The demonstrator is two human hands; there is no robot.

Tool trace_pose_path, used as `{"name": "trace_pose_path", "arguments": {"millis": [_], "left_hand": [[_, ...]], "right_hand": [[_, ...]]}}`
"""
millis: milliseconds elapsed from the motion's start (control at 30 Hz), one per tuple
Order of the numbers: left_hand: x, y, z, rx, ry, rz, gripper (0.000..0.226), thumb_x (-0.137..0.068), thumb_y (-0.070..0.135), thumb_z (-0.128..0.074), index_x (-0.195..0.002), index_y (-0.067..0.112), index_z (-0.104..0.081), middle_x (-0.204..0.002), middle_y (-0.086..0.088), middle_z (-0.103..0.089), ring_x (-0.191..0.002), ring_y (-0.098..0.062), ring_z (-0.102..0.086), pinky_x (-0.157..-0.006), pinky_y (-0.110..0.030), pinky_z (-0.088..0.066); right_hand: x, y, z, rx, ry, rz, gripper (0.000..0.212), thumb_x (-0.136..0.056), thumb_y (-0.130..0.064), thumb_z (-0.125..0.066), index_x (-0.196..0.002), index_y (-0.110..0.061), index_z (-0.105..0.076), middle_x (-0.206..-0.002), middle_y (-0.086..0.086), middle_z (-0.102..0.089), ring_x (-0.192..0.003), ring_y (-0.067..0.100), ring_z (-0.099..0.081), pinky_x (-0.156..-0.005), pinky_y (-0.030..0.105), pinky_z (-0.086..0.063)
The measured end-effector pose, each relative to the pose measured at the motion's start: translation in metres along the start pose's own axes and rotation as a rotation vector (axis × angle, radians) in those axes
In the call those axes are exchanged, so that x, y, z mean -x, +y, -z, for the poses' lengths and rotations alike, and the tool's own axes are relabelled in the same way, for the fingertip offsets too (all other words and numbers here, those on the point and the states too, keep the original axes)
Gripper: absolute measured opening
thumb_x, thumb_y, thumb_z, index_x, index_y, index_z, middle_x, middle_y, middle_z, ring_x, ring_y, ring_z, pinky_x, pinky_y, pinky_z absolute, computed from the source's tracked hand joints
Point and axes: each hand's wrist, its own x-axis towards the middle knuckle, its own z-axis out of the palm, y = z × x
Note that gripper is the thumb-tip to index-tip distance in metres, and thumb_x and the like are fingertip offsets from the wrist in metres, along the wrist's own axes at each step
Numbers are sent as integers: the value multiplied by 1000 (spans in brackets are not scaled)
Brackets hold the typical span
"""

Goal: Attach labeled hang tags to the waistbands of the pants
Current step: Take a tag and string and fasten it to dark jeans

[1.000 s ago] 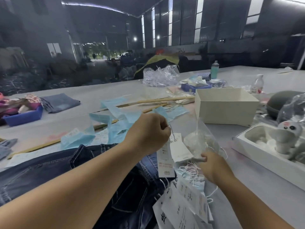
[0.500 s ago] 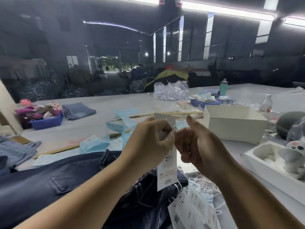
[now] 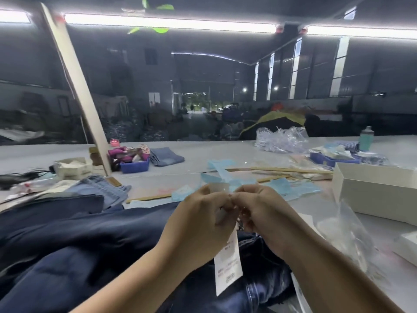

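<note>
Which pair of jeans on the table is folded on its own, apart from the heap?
The light blue folded jeans beside the blue bin, far across the table; the others lie heaped by the person.

Hands: two, left hand and right hand. Hang tag held: one. Dark jeans on the counter: one pair; lighter folded jeans: one. Blue trays: two. White open box: one. Bottle: one.

The tag print is too blurred to read (its middle hidden behind the left hand); the white box runs off frame right.
</note>
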Motion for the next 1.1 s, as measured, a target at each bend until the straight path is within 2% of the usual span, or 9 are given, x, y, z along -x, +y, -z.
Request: {"name": "trace_pose_path", "arguments": {"millis": [133,200,300,400,467,633,767,900,1100], "left_hand": [[9,-8,8,106,-22,143,23,-83,46,-57,-75,28,-70,-76,16,-56,-81,0,-57,-65,-15,-47],[11,-11,10,256,-28,278,34,-84,53,-57,-67,25,-68,-70,12,-60,-72,3,-57,-61,-10,-44],[11,-16,8,452,-61,479,34,-90,44,-58,-66,24,-71,-68,13,-66,-60,2,-58,-55,-9,-41],[8,-14,5,651,-80,629,35,-84,46,-59,-71,17,-73,-69,4,-70,-66,-12,-65,-65,-26,-48],[6,-11,6,784,-85,687,47,-79,52,-53,-80,10,-74,-73,-1,-72,-71,-18,-66,-72,-33,-48],[1,-5,12,929,-170,706,34,-97,31,-54,-76,15,-76,-79,-13,-72,-73,-24,-68,-76,-40,-57],[3,-6,13,950,-145,693,25,-96,22,-58,-83,11,-76,-81,-15,-73,-73,-25,-70,-70,-36,-59],[7,-3,10,868,-39,640,24,-93,13,-62,-74,11,-76,-72,-9,-73,-63,-19,-70,-55,-24,-55],[17,-5,4,431,6,402,21,-91,23,-63,-74,29,-75,-75,10,-71,-73,-9,-66,-64,-23,-54]], "right_hand": [[4,1,-12,-162,96,23,40,-96,-16,-56,-58,-17,-66,-64,10,-62,-56,18,-55,-49,24,-47],[5,-2,-13,-317,178,51,38,-100,-17,-52,-66,-16,-68,-74,11,-72,-66,22,-65,-59,29,-55],[9,-9,-12,-467,205,109,23,-102,-18,-48,-85,-9,-61,-76,10,-75,-65,19,-71,-62,31,-57],[13,-11,-11,-471,73,81,22,-101,-16,-50,-83,-5,-55,-67,8,-65,-39,11,-47,-43,25,-45],[17,-11,-12,-403,-64,43,22,-100,-16,-52,-80,-7,-54,-61,7,-52,-35,8,-32,-37,19,-33],[22,-4,-16,-150,-190,39,22,-96,-24,-58,-79,-10,-59,-54,0,-46,-36,4,-34,-36,17,-28],[21,-1,-16,-89,-192,24,25,-96,-4,-53,-77,-13,-65,-49,-1,-45,-35,5,-32,-35,16,-26],[23,1,-13,62,-143,29,25,-92,-5,-51,-72,-5,-66,-50,-1,-51,-36,4,-36,-37,15,-28],[21,4,-11,3,-66,21,36,-98,-35,-50,-79,-10,-68,-56,1,-59,-44,13,-44,-40,23,-33]]}}
